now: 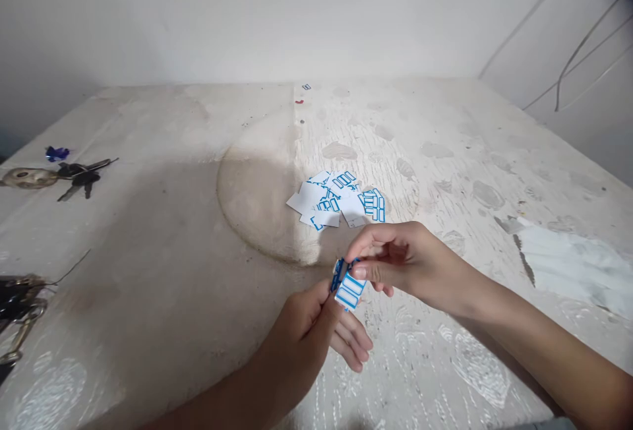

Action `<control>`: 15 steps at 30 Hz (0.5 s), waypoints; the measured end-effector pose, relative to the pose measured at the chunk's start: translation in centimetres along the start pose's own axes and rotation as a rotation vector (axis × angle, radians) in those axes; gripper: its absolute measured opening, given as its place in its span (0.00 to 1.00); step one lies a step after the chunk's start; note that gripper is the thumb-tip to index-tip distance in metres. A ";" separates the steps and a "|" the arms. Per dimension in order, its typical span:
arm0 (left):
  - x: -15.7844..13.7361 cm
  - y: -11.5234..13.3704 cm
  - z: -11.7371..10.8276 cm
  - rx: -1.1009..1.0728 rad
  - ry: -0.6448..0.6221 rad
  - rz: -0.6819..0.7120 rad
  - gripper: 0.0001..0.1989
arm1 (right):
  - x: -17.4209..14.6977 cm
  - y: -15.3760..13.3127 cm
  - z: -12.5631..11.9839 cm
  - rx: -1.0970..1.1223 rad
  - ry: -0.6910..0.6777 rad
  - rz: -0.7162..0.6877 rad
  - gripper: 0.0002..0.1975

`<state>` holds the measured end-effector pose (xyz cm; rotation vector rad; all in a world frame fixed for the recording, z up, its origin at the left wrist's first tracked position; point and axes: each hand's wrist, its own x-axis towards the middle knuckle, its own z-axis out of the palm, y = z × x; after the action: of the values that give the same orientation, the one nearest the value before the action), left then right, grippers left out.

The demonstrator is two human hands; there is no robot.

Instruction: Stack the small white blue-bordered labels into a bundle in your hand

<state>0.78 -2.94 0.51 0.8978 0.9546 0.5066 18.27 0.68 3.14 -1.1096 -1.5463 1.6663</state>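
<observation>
Low over the near middle of the table, my two hands meet around small blue-and-white label stickers (350,290). My left hand (316,321) pinches their lower left side between thumb and forefinger, its other fingers stretched out below. From the upper right, my right hand (390,260) grips the top edge of the front piece with thumb and forefinger. A darker blue folded edge shows behind that piece; how many layers there are I cannot tell. Just beyond my hands lies a loose pile of similar label pieces (321,199), some white side up, some showing blue frames.
At left lie keys (82,176) with a fob, a purple foil scrap (57,153), and a dark item with metal clasps (22,318). A crumpled white sheet (568,265) rests at right. Small scraps dot the back of the stained table (163,272), before a wall.
</observation>
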 end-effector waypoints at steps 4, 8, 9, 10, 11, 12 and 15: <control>-0.1 -0.3 0.0 0.011 -0.003 0.011 0.16 | 0.0 -0.1 0.2 0.007 -0.003 0.031 0.04; -0.1 -0.6 0.0 0.058 -0.032 0.040 0.17 | 0.2 -0.2 0.0 0.025 -0.021 0.026 0.05; -0.2 -0.6 0.0 0.073 -0.035 0.044 0.17 | 0.2 -0.2 0.0 0.025 -0.026 0.027 0.06; -0.2 -0.6 0.0 0.087 -0.035 0.043 0.17 | 0.2 -0.1 0.0 0.022 -0.032 0.027 0.07; -0.3 -0.6 0.0 0.099 -0.036 0.038 0.17 | 0.2 -0.1 0.0 0.015 -0.041 0.027 0.08; -0.3 -0.6 0.1 0.108 -0.038 0.031 0.17 | 0.2 0.0 0.1 0.006 -0.045 0.025 0.08; -0.5 -0.6 0.0 0.136 -0.054 0.029 0.18 | 0.1 0.1 0.1 -0.030 -0.044 0.032 0.09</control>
<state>0.57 -3.63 0.20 1.0436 0.9364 0.4442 18.11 0.67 3.02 -1.1255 -1.5935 1.7048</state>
